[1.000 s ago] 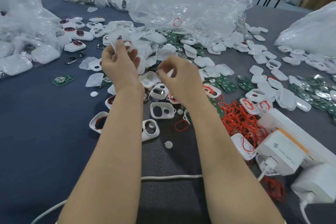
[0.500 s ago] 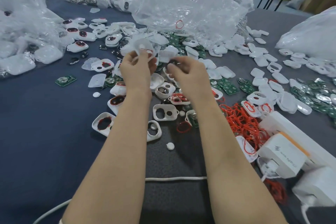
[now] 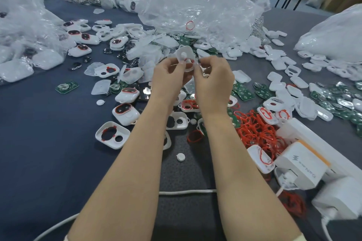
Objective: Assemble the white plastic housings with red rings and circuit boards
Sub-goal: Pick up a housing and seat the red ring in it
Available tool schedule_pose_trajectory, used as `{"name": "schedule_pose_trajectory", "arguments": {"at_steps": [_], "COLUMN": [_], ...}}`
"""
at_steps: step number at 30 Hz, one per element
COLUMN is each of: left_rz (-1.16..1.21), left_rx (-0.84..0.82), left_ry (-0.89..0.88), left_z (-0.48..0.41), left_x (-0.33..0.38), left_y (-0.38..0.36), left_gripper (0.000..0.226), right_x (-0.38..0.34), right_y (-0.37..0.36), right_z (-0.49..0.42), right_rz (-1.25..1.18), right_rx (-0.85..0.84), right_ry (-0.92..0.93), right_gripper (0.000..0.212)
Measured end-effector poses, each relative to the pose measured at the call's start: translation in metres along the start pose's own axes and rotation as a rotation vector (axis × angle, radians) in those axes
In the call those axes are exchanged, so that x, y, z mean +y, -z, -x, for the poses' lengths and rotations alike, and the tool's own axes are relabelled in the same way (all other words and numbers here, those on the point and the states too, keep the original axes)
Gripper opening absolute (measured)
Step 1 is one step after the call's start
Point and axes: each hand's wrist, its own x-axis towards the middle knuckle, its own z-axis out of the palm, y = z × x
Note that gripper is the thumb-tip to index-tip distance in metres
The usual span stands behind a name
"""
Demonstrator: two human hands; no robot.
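Both hands are raised over the dark table (image 3: 39, 143). My left hand (image 3: 166, 82) and right hand (image 3: 213, 84) pinch one white housing (image 3: 185, 55) between the fingertips, held tilted above the clutter. A bit of red shows at its lower edge; I cannot tell whether it is seated. From my hands:
- Loose housings (image 3: 112, 137) at 8 o'clock, more hidden under my wrists.
- Rings (image 3: 254, 131) heaped at 4.
- Boards (image 3: 243, 94) at 3.
- Crumpled bag (image 3: 195, 6) at 12, close behind the housing.
- Charger (image 3: 301, 164) at 5.
- Cable (image 3: 188, 191) crossing at 6, under my forearms.

The ring heap (image 3: 256, 133) lies left of the charger (image 3: 301, 164), the plastic bag (image 3: 195, 6) behind.
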Motion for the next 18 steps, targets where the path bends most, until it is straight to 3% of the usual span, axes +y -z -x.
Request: {"name": "schedule_pose_trajectory", "arguments": {"at_steps": [8, 14, 18], "left_rz": [0.063, 0.026, 0.081], "left_rx": [-0.017, 0.031, 0.051], "left_ry": [0.042, 0.007, 0.024], "left_z": [0.0002, -0.0001, -0.0032], "left_x": [0.0003, -0.0017, -0.0019], "left_y": [-0.0025, 0.0003, 0.0051], "left_gripper": [0.011, 0.010, 0.017], "right_x": [0.0008, 0.0030, 0.0019], "right_y": [-0.0056, -0.0084, -0.0057], "right_z": [0.0016, 0.0012, 0.0009], "right_rz": [0.004, 0.023, -0.140], "right_rx": [0.011, -0.120, -0.233], "right_ry": [0.116, 0.110, 0.065], "right_gripper": [0.016, 0.023, 0.025]}}
